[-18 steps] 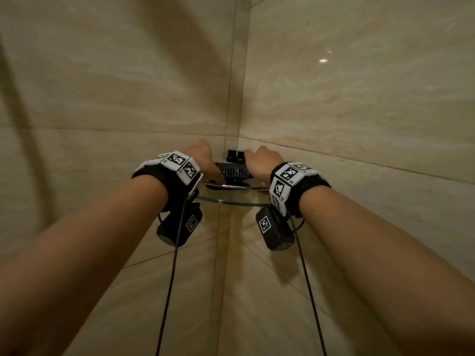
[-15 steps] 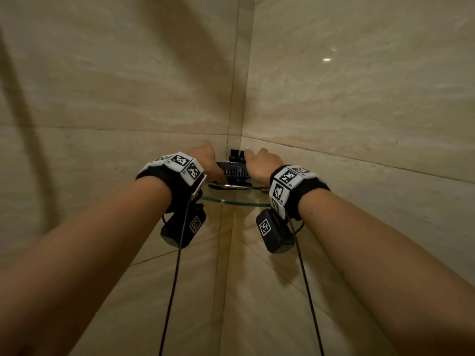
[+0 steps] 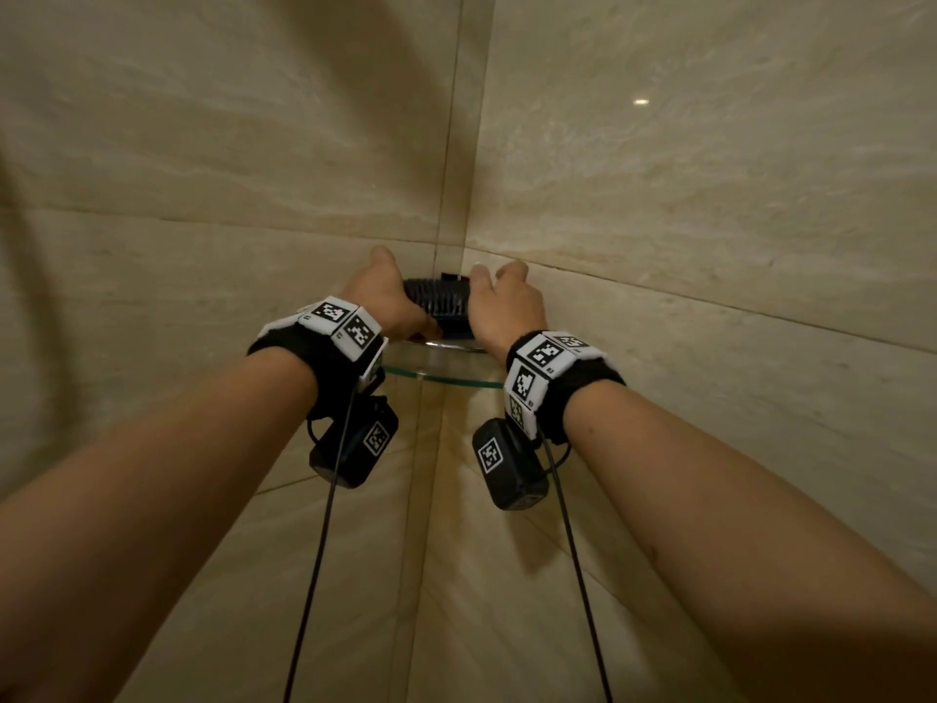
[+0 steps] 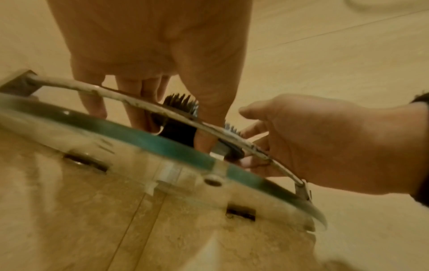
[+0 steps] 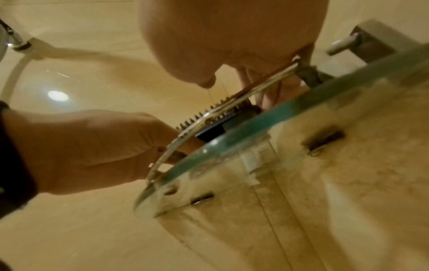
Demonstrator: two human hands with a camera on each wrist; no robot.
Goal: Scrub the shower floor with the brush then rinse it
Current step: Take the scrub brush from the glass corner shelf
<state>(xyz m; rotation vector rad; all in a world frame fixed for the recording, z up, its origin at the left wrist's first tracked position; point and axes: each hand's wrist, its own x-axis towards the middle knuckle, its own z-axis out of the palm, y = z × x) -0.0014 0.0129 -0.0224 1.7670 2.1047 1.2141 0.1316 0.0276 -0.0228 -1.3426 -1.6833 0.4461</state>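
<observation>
A dark scrub brush (image 3: 437, 305) with its bristles up sits at the back of a glass corner shelf (image 3: 441, 375). My left hand (image 3: 388, 296) grips its left end, thumb on the near side. My right hand (image 3: 499, 307) curls over its right end. In the left wrist view, the left fingers (image 4: 137, 110) reach down behind the shelf's metal rail (image 4: 130, 100) beside the brush (image 4: 180, 104), and the right hand (image 4: 301, 143) comes in from the right. From the right wrist, the brush (image 5: 211, 133) shows between rail and glass (image 5: 301, 103). The shower floor is out of view.
Two beige marble walls (image 3: 684, 195) meet in the corner right behind the shelf. The metal rail (image 5: 232, 102) runs along the shelf's front edge above the glass. A white shower hose with a chrome fitting (image 5: 16, 43) hangs to the left.
Both hands have closed in on the brush from either side, and less of it shows between them. The brush looks raised a little above the rail.
</observation>
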